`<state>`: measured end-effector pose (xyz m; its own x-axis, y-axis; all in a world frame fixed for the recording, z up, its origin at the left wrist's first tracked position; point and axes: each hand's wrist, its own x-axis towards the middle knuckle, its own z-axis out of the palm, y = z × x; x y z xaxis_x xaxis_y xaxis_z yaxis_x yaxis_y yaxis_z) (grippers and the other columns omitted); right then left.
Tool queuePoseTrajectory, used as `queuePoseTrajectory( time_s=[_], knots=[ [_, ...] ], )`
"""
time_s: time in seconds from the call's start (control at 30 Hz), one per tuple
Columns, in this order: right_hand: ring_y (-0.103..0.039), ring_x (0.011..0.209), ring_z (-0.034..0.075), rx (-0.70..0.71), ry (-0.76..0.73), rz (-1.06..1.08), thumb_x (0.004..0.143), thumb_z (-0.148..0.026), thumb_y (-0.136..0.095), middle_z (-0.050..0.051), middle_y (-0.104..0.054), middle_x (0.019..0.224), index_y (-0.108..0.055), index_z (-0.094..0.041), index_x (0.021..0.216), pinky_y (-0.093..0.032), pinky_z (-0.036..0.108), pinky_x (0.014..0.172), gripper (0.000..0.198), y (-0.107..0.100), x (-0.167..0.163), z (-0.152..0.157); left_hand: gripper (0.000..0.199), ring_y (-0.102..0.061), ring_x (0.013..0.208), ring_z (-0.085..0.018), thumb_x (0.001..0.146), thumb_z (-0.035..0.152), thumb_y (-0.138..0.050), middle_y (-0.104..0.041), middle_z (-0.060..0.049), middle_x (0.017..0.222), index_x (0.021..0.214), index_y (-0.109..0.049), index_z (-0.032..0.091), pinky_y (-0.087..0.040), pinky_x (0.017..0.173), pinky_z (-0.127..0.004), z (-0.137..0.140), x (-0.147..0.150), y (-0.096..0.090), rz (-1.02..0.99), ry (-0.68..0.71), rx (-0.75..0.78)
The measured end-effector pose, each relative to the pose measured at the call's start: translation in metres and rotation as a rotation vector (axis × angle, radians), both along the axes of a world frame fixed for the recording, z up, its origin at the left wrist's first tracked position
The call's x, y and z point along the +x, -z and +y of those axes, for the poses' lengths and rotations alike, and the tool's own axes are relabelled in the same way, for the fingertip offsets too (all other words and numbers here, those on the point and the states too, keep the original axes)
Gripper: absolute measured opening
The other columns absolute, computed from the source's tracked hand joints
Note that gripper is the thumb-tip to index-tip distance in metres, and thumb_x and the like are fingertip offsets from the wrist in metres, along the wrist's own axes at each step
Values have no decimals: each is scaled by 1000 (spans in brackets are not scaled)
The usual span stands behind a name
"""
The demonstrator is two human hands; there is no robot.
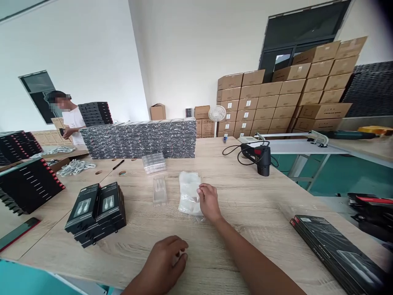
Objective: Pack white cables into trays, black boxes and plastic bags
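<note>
A: Our right hand [209,201] lies fingers-down on the clear plastic bags [189,198], its grip apart and only pressing the top sheet. Our left hand [166,260] rests near the table [245,213] edge, fingers curled shut on something small and pale that we cannot make out.

B: What could slip?

A: We judge the bags slick and loosely stacked; a sideways pull might fan the pile or drag several at once. The clear tray [159,191] stands just beside them, light enough to be knocked over. The stacked black boxes [96,213] sit well apart, so we see little risk there.

B: Any writing we can read?

A: None. The box fronts show pale product pictures, the cartons [288,96] carry white labels, all too small.
</note>
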<state>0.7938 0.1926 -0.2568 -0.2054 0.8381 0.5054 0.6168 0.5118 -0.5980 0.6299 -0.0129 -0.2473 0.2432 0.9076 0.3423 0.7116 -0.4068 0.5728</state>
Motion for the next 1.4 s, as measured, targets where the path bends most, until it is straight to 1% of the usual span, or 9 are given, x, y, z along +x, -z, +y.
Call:
queuePoseTrajectory(
  time_s=[0.1, 0.23, 0.37, 0.43, 0.57, 0.73, 0.93, 1.1, 1.4],
  knots=[
    [-47, 113, 27, 112, -102, 54, 103, -30, -29, 14, -57, 115, -62, -19, 94, -40, 51, 101, 35, -16, 3, -15, 22, -64, 89, -19, 89, 16, -52, -66, -5, 100, 107, -60, 24, -54, 80, -34, 15, -4, 3, -49, -129, 90],
    [-54, 103, 24, 140, -426, -34, 101, -33, -41, 8, -63, 105, -64, -23, 88, -49, 41, 90, 28, -29, 6, -53, 39, -51, 120, -28, 90, 23, -58, -53, -13, 127, 128, -51, 23, -45, 100, -49, 28, -11, -3, 47, -315, 386],
    [-53, 97, 22, 76, -575, -107, 99, -28, -46, 6, -63, 102, -65, -24, 87, -50, 39, 84, 23, -25, 10, -88, 25, -50, 117, -29, 87, 24, -63, -57, -10, 122, 112, -64, 25, -43, 98, -49, 29, -11, -8, 168, -255, 394],
    [-53, 96, 23, 35, -582, -117, 98, -27, -46, 7, -62, 102, -66, -24, 86, -50, 39, 82, 23, -20, 12, -98, 12, -53, 110, -26, 88, 20, -60, -61, -7, 113, 94, -69, 25, -45, 93, -43, 28, -10, -5, 134, -243, 313],
    [-53, 94, 23, -25, -582, -123, 97, -25, -48, 7, -62, 99, -67, -23, 82, -50, 40, 81, 24, -11, 16, -108, 16, -56, 103, -23, 82, 10, -59, -65, -5, 102, 78, -66, 23, -47, 85, -39, 22, -4, 5, 80, -292, 175],
    [-55, 94, 23, -71, -579, -121, 98, -22, -45, 7, -63, 98, -65, -22, 89, -50, 41, 83, 21, -5, 11, -115, 26, -55, 103, -27, 72, 9, -66, -65, -4, 102, 93, -64, 23, -44, 82, -43, 14, 3, 7, 122, -335, 117],
    [-57, 94, 24, -61, -534, -145, 101, -27, -39, 9, -64, 99, -64, -22, 90, -50, 43, 84, 28, -4, 8, -126, 13, -58, 94, -24, 83, 11, -57, -66, -5, 96, 80, -63, 22, -43, 76, -39, 10, 5, 9, 239, -436, 194],
    [-58, 102, 27, 73, -495, -298, 95, -26, -54, 9, -67, 111, -60, -23, 112, -48, 43, 87, 19, -12, 12, -138, 17, -59, 92, -23, 89, 12, -52, -68, -5, 94, 80, -63, 21, -42, 76, -39, 9, 5, 13, 296, -410, 238],
    [-61, 66, 19, 245, -305, -442, 95, -14, -44, 4, -69, 72, -61, -20, 91, -41, 31, 64, 19, -9, 11, -143, 18, -59, 100, -25, 92, 9, -50, -68, -7, 101, 90, -64, 19, -41, 83, -42, 2, 0, 13, 417, -308, 338]
  ],
)
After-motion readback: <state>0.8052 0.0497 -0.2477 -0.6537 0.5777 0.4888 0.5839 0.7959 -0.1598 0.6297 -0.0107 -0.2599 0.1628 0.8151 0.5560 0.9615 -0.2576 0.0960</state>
